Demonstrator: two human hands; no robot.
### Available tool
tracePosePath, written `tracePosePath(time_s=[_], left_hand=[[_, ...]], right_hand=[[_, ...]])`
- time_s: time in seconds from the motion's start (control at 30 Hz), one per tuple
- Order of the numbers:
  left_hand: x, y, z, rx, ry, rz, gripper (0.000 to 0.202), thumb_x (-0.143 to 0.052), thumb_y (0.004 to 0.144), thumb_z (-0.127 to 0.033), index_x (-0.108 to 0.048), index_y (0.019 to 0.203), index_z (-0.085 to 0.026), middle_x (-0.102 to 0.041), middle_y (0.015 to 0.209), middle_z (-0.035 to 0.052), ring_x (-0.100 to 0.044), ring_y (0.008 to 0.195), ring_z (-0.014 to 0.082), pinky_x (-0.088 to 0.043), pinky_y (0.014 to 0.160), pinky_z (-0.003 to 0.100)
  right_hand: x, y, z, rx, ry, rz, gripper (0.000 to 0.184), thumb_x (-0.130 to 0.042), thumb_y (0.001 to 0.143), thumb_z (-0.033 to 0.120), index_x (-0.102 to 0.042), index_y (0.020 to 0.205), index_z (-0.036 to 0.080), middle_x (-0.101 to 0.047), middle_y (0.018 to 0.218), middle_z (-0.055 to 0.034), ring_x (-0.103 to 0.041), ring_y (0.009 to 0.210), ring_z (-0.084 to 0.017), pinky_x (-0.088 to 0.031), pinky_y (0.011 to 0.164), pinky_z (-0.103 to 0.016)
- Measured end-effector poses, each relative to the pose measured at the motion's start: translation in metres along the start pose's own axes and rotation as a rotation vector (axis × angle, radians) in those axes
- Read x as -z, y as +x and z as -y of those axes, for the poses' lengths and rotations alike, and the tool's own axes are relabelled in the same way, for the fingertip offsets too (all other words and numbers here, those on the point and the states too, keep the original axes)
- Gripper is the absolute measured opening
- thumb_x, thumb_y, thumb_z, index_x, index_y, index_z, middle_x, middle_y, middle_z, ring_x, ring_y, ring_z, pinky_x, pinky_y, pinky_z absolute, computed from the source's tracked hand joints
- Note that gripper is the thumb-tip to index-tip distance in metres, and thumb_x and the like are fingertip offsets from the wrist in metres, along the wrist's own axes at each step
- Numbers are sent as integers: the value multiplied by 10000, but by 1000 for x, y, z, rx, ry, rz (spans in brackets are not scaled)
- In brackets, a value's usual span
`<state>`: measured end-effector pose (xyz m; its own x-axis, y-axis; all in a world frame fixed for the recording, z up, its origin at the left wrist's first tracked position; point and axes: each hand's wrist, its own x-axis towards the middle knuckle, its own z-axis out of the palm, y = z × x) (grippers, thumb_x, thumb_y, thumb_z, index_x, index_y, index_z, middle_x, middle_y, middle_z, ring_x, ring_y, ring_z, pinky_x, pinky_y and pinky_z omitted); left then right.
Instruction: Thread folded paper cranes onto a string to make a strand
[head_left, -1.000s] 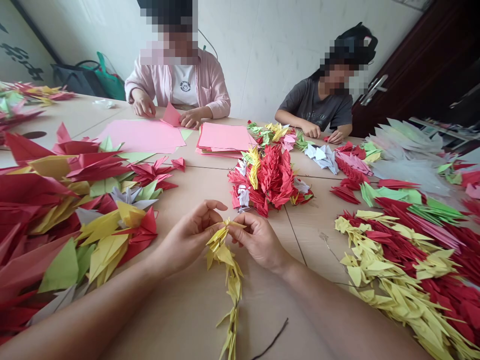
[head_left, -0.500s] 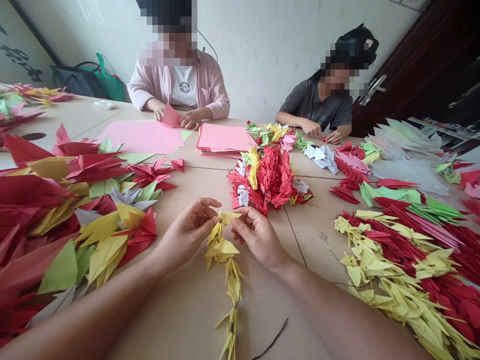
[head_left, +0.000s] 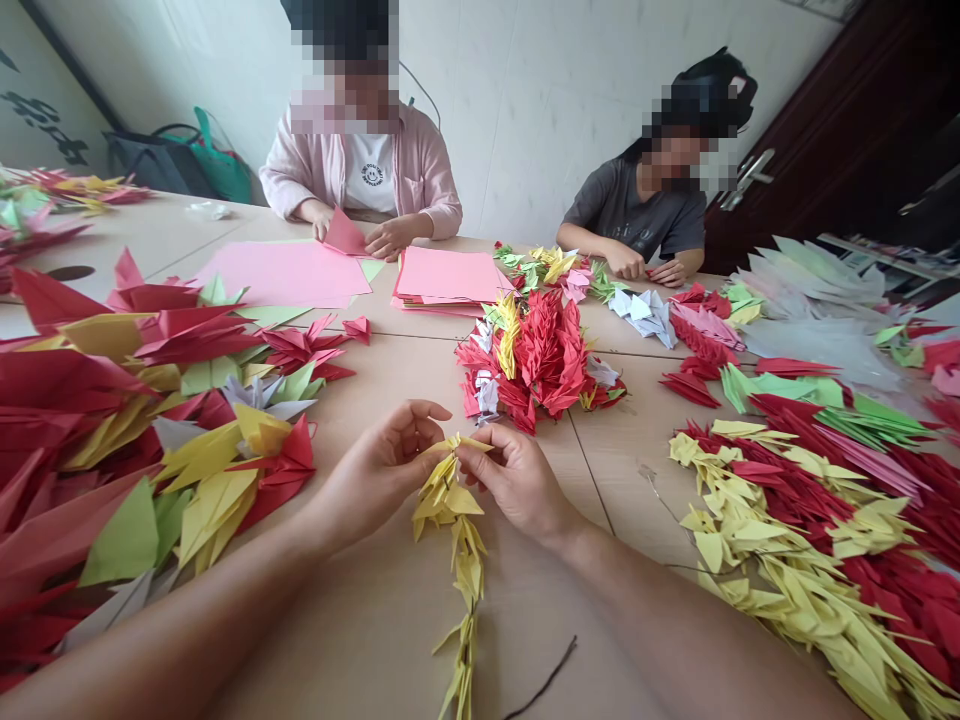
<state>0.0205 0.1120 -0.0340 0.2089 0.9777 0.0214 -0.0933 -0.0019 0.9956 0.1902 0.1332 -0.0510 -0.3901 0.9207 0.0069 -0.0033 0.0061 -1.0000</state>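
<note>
My left hand (head_left: 386, 460) and my right hand (head_left: 521, 480) meet in the middle, each pinching one side of a small yellow paper crane (head_left: 456, 443). Thumbs and forefingers are closed on its pointed ends; the other fingers curl loosely. Below it hangs a garland of yellow paper cranes (head_left: 469, 570), strung on a dark cord and trailing down toward me over the table. The fingertips partly hide where the top crane joins the garland. A loose dark cord end (head_left: 544, 680) lies right of the garland.
Large folded paper cranes (head_left: 217, 440) pile up at left. A red crane bunch (head_left: 540, 350) lies ahead, yellow garlands (head_left: 780, 560) at right. Pink paper sheets (head_left: 450, 275) lie farther back. Across the table, a person in pink (head_left: 420, 170) folds paper; another in grey (head_left: 652, 205) handles something red.
The top crane has turned and sunk a little between my fingers, its points now stretched sideways. Both hands have come slightly lower and closer together.
</note>
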Motion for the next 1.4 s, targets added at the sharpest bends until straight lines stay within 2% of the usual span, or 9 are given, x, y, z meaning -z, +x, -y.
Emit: tracePosePath(time_s=[0.17, 0.27, 0.4, 0.47, 0.67, 0.8, 1.03, 1.2, 1.4], left_hand=[[1, 0, -4, 38, 7, -96, 249, -678, 816, -308, -550, 994, -190, -591, 729, -50, -553, 666, 87, -462, 604, 192], [1, 0, -5, 67, 21, -170, 226, -663, 826, -315, -539, 970, -192, -580, 746, -51, -547, 660, 84, -464, 611, 199], [1, 0, -4, 97, 14, -190, 205, -663, 832, -329, -540, 924, -194, -560, 775, -52, -556, 651, 85, -484, 621, 221], [1, 0, -3, 101, -19, -184, 201, -676, 825, -325, -543, 904, -197, -548, 793, -51, -566, 663, 89, -499, 633, 234], [4, -1, -3, 127, -118, -101, 170, -651, 865, -347, -558, 917, -215, -540, 838, -40, -569, 751, 107, -519, 707, 263], [6, -2, 0, 106, -109, -40, 244, -702, 834, -360, -554, 975, -226, -559, 910, -25, -582, 838, 131, -489, 748, 270], [5, 1, 1, 96, -117, -155, 275, -737, 802, -305, -545, 986, -235, -556, 832, -49, -568, 749, 109, -451, 728, 267], [4, -1, -3, 88, -111, -201, 248, -734, 800, -316, -560, 950, -224, -565, 851, -49, -586, 727, 102, -467, 722, 269], [3, -1, -4, 77, -124, -187, 194, -691, 840, -330, -569, 955, -233, -545, 866, -57, -586, 725, 90, -486, 707, 245]], right_hand=[[0, -1, -3, 73, -33, -78, 321, -630, 850, 487, -530, 944, 197, -592, 762, 6, -569, 647, -123, -457, 564, -236], [-1, -4, 0, 168, -98, -120, 286, -668, 827, 434, -522, 919, 206, -574, 861, -8, -563, 768, -140, -468, 677, -265], [-3, -8, 5, 356, -302, -19, 206, -685, 830, 341, -560, 888, 188, -596, 887, -27, -572, 844, -160, -467, 795, -303], [-4, -9, 4, 386, -339, 9, 197, -693, 826, 306, -559, 905, 184, -610, 896, -33, -587, 855, -165, -476, 811, -311], [-5, -8, 0, 274, -259, 28, 200, -683, 834, 320, -573, 935, 186, -634, 913, -46, -626, 847, -180, -523, 745, -315], [-5, -8, 1, 224, -230, 31, 221, -695, 826, 348, -584, 926, 184, -638, 921, -53, -637, 872, -188, -533, 750, -316], [-6, -10, 5, 237, -260, 22, 222, -702, 790, 334, -539, 865, 202, -584, 826, 2, -583, 771, -142, -512, 724, -279], [-7, -12, 7, 199, -276, 49, 211, -687, 786, 321, -536, 866, 198, -575, 835, 2, -580, 777, -140, -510, 744, -282], [-6, -13, 9, 182, -312, 72, 228, -623, 852, 409, -583, 834, 185, -625, 792, -17, -584, 729, -151, -487, 704, -301]])
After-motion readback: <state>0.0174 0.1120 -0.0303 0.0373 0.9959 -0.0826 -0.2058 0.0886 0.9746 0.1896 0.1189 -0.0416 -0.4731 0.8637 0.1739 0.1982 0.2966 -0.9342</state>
